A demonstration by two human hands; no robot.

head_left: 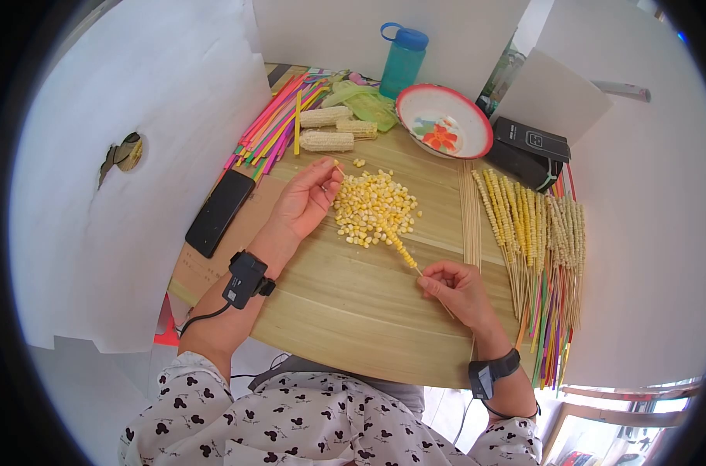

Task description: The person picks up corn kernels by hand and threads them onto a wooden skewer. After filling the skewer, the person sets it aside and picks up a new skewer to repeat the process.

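Note:
My right hand (455, 291) pinches the bare lower part of a thin wooden skewer. Kernels are threaded along the skewer's upper part, making a corn kernel skewer (402, 251) that slants up and left, its far end over the pile. A loose pile of yellow and pale corn kernels (374, 203) lies on the wooden table (329, 311). At the pile's upper left, my left hand (310, 194) is closed, thumb and forefinger pinching a small yellow corn kernel (337, 163). The two hands are apart.
Stripped corn cobs (327, 140) lie behind the pile, near coloured strips (271, 124). An enamel bowl (468, 142), blue bottle (403, 66) and black box (527, 151) stand farther back. Finished kernel skewers (535, 225) and bare sticks (471, 210) lie right; a phone (221, 212) lies left.

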